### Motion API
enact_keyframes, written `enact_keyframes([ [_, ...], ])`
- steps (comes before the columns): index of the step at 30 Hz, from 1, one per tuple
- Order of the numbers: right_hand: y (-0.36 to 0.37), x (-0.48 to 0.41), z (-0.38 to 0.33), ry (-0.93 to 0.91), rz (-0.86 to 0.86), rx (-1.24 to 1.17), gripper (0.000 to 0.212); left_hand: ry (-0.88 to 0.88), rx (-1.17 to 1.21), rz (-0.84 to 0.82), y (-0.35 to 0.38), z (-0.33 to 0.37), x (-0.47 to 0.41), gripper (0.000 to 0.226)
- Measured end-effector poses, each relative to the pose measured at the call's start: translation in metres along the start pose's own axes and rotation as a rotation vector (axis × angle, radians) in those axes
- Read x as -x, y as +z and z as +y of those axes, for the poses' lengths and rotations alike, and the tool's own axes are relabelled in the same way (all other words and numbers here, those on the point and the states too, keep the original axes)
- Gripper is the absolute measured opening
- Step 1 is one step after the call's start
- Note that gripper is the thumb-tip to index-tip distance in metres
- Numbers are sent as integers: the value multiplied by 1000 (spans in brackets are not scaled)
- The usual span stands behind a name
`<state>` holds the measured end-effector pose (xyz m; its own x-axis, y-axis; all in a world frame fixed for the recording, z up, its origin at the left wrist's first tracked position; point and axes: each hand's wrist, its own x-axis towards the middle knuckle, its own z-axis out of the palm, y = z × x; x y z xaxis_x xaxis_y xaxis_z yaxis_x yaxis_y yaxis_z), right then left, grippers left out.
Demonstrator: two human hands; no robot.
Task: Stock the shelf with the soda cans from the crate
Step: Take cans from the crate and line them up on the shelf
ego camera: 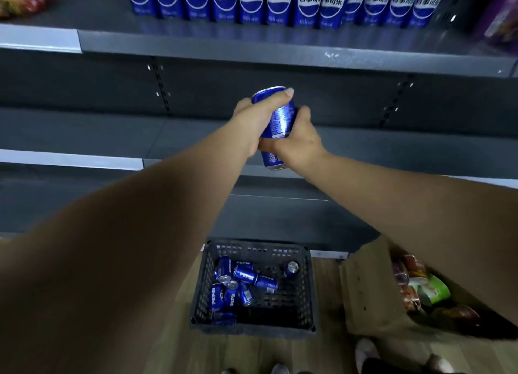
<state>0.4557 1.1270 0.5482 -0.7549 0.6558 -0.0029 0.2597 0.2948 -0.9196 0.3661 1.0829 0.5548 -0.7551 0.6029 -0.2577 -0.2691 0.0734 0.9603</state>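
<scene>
Both my hands are raised in front of the dark middle shelf (98, 132). My left hand (253, 121) grips a blue soda can (281, 115), thumb laid across its top. Just below, my right hand (301, 142) grips a second blue can (273, 160), whose bottom end shows under the thumb. The two cans sit end to end, tilted slightly. On the upper shelf (224, 48) stands a long row of blue cans (280, 3). Down on the floor, the black plastic crate (253, 246) holds several loose blue cans (244, 278) lying on their sides.
A cardboard box (364, 292) with colourful snack packets stands right of the crate on the wooden floor. Red snack bags (22, 0) lie at the upper shelf's left end, a purple pack (501, 20) at its right. Shoes (367, 351) show at the bottom edge.
</scene>
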Motion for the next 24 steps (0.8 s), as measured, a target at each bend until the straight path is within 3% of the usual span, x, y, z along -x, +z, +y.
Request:
enact_keyframes([
  [5, -7, -1, -12, 35, -75, 0, 62, 21, 3, 12, -2, 11, 4, 63],
  [9, -16, 3, -14, 92, -227, -69, 64, 10, 55, -50, -15, 15, 5, 59],
  [12, -17, 3, -11, 171, -311, -206, 85, 4, 114, -164, -23, 19, 10, 23],
  [16, -20, 4, -16, 234, -391, -271, 74, 16, 161, -262, -21, 30, 22, 11],
  [22, -21, 4, -25, 142, -224, -184, 50, 91, 226, -174, -13, 31, 21, 12],
  [24, -18, 2, -27, 80, -129, -76, 50, 107, 191, -103, -7, 34, 22, 34],
])
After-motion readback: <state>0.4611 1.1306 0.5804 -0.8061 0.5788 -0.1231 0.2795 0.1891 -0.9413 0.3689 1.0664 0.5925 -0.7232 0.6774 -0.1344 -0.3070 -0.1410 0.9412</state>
